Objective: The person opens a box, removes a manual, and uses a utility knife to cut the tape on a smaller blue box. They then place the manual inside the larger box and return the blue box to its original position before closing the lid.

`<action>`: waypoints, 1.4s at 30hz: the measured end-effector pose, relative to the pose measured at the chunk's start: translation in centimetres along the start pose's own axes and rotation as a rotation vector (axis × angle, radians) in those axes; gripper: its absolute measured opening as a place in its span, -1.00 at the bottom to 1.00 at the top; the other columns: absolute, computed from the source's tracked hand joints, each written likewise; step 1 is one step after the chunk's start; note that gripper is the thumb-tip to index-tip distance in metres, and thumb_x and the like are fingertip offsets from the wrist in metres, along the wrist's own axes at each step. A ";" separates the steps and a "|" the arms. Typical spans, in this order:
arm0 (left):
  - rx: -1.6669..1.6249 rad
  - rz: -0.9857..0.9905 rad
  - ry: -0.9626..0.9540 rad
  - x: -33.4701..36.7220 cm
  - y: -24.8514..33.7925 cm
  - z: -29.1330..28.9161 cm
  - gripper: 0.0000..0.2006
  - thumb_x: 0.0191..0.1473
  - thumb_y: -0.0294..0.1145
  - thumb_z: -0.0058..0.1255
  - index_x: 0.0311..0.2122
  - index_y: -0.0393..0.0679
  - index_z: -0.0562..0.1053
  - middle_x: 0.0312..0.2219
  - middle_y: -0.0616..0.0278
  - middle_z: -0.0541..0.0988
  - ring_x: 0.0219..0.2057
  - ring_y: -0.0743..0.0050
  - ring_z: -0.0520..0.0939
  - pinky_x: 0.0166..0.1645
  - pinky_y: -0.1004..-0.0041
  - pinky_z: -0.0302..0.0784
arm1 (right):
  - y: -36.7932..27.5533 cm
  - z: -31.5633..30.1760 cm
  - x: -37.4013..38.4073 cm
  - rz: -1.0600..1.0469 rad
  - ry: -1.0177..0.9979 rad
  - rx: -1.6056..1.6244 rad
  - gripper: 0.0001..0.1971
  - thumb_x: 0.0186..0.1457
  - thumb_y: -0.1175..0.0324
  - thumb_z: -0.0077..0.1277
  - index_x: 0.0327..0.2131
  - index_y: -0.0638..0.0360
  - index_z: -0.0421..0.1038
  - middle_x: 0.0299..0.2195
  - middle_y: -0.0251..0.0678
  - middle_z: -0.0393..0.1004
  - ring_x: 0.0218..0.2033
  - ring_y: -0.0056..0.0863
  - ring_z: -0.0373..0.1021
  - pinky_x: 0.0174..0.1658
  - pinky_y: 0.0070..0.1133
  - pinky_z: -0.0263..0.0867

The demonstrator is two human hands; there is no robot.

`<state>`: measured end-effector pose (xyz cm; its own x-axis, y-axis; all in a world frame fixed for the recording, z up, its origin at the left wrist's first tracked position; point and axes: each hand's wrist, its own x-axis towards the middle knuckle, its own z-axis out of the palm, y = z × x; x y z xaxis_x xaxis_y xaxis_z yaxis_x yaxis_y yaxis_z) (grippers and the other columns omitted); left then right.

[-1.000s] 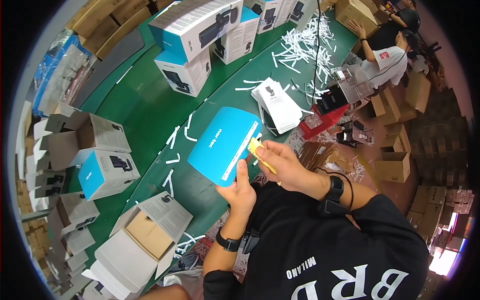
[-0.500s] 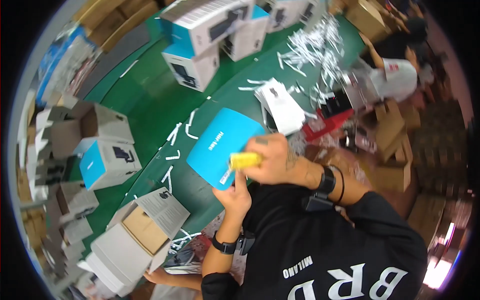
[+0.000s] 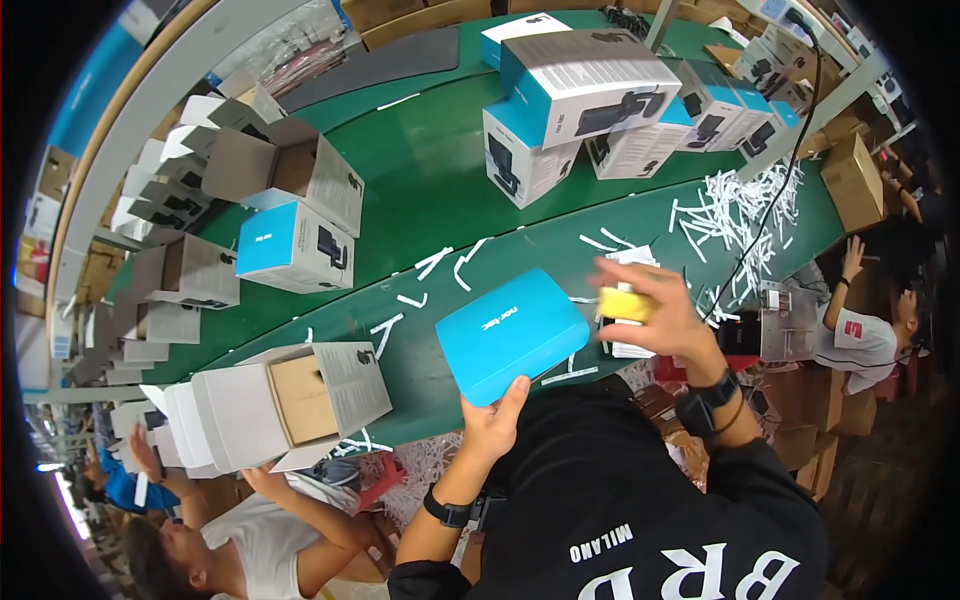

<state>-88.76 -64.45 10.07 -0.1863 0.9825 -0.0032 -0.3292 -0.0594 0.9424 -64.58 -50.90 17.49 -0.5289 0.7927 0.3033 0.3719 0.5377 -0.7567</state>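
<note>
A blue-topped box point(image 3: 512, 335) is tilted just over the green table's near side. My left hand point(image 3: 490, 425) grips its near edge, thumb on the side facing me. To the right of the box, and apart from it, my right hand point(image 3: 665, 318) is closed around a small yellow block-shaped object point(image 3: 622, 304); its exact kind is blurred. Behind that hand lies a stack of white printed cards point(image 3: 632, 258), partly hidden. Loose white paper strips point(image 3: 570, 376) lie about the box.
To the left, a co-worker's hand point(image 3: 268, 484) touches an open white carton point(image 3: 222, 415). Closed white-and-blue boxes point(image 3: 590, 95) are stacked at the back. A heap of paper strips point(image 3: 750, 215) lies back right, with a black cable point(image 3: 800, 150) hanging before it.
My right hand has moved away from the blue box to its right, still holding the yellow object. My left hand still holds the box. The whole view has swung, showing more of the co-worker at left.
</note>
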 end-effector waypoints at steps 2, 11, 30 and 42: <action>0.023 -0.008 0.030 0.1 -0.1 0.6 -0.63 0.19 -0.57 0.10 0.10 -0.32 0.38 -0.02 0.18 0.53 -0.04 0.48 0.54 0.06 0.43 0.47 | 0.5 1.1 2.6 -0.141 -0.108 -0.015 -0.34 -0.21 0.24 0.47 0.05 0.11 0.53 0.02 -0.24 0.58 -0.25 -0.28 0.59 -0.21 -0.54 0.49; -0.118 -0.256 0.208 -1.1 2.1 0.6 -0.38 0.07 -0.64 0.17 0.24 -0.29 0.24 0.08 0.13 0.45 0.04 0.34 0.50 0.12 0.30 0.45 | 3.2 3.1 1.5 -0.411 -0.239 -0.197 -0.52 -0.22 0.24 0.44 -0.14 0.08 0.57 0.05 -0.28 0.56 -0.38 -0.40 0.60 -0.34 -0.59 0.52; 0.486 -0.018 0.094 0.5 0.4 -2.4 -0.09 -0.26 -0.70 0.05 0.36 -0.09 0.23 0.44 -0.05 -0.14 0.45 0.16 -0.02 0.35 0.27 0.20 | 4.3 4.4 -0.2 -0.403 -0.166 -0.085 -0.56 -0.14 0.33 0.37 -0.11 0.14 0.54 0.13 -0.29 0.49 -0.45 -0.46 0.58 -0.42 -0.60 0.52; 1.425 0.150 -0.283 1.6 4.9 -1.6 -0.21 -0.17 -0.53 0.16 0.30 0.08 0.36 0.44 -0.13 -0.12 0.42 -0.47 -0.14 0.39 -0.23 -0.11 | 5.4 5.2 -0.8 -0.410 -0.151 0.127 -0.74 -0.08 0.48 0.31 -0.24 0.17 0.56 0.00 -0.14 0.57 -0.45 -0.41 0.59 -0.42 -0.59 0.52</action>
<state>-92.16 -63.45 14.18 0.1041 0.9942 0.0285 0.8845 -0.1056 0.4544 -66.12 -50.14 10.10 -0.7216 0.4660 0.5120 0.0168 0.7511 -0.6599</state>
